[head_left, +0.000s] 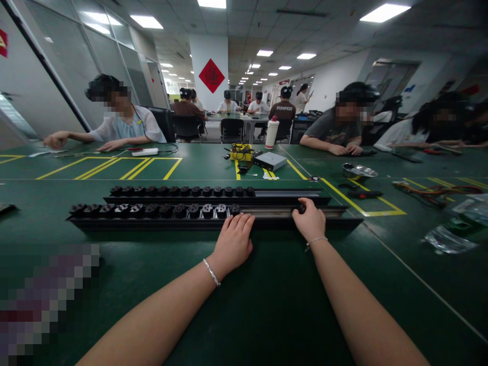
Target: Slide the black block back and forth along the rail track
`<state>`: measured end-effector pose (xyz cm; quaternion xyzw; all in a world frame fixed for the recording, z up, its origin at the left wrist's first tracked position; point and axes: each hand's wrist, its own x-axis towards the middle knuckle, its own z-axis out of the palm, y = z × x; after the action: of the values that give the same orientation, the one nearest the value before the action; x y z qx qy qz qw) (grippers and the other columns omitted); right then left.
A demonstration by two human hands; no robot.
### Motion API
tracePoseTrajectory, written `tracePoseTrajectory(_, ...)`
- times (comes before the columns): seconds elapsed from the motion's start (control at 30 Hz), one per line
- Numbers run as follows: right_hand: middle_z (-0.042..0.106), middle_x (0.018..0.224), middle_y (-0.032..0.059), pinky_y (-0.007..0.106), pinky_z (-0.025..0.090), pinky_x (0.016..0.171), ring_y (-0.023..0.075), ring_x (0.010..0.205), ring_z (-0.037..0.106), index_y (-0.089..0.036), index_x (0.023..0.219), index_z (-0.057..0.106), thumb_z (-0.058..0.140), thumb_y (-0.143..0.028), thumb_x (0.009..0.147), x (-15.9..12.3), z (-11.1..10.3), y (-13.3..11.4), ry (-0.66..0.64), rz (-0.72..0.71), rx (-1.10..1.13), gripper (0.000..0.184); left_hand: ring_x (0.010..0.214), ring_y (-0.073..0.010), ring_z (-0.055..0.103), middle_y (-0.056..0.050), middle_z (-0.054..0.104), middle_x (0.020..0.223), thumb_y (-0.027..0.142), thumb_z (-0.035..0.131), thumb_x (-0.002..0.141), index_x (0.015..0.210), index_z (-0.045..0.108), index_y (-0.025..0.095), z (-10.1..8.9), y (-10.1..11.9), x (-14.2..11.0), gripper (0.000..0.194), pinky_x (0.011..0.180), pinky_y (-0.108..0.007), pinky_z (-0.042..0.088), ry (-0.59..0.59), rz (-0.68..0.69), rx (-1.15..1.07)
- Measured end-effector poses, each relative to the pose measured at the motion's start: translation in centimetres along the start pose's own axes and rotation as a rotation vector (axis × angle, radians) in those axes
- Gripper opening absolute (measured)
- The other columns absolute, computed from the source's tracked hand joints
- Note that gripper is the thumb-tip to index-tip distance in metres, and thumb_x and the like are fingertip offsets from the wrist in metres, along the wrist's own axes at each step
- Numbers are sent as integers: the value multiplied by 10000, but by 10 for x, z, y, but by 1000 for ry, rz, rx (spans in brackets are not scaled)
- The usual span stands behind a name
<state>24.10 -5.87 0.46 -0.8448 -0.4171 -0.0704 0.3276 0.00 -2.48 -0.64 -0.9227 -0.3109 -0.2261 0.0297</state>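
Left hand (234, 241) open on rail (152, 224), twelve o'clock; right hand (311, 222) pinched black piece (301, 208), one o'clock; skewed push risked jam

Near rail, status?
Left hand open, fingers on near rail. Right hand pinching black piece at rail's right part. Far rail close behind.

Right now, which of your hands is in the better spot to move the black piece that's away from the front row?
Probably the right hand: its fingers are already at that black piece, on the front rail. The left hand is at the row's end, with a bare stretch between.
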Motion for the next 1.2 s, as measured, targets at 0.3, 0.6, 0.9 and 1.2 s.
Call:
tracePoseTrajectory(0.3,591,1170,85,509,164,1069,256,1136,490,-210,1144,525,499,-386,716,-2,2,11,68,29,-36,463,1301,-227,373,-66,466,1395,199,470,803,1357,379,183,0,1,0,561,1119,-427,242,-14,-10,-13)
tracePoseTrajectory(0.6,608,1136,86,517,156,1067,255,1094,515,-201,1147,531,488,-395,727,0,0,11,34,30,-56,465,1287,-229,388,-69,477,1383,207,488,795,1348,385,176,0,1,1,563,1113,-422,254,-3,-1,0)
tracePoseTrajectory(0.9,620,1111,85,511,175,1058,256,1086,523,-200,1134,536,483,-378,732,2,-2,13,11,35,-55,443,1288,-227,390,-64,474,1388,218,496,798,1353,380,179,1,0,1,568,1116,-425,258,-4,1,11)
tracePoseTrajectory(1.2,628,1080,79,507,189,1052,245,1059,536,-208,1123,536,483,-364,731,3,-3,14,8,36,-52,425,1290,-226,390,-70,477,1383,224,497,802,1354,379,182,0,0,0,566,1115,-420,266,0,5,31)
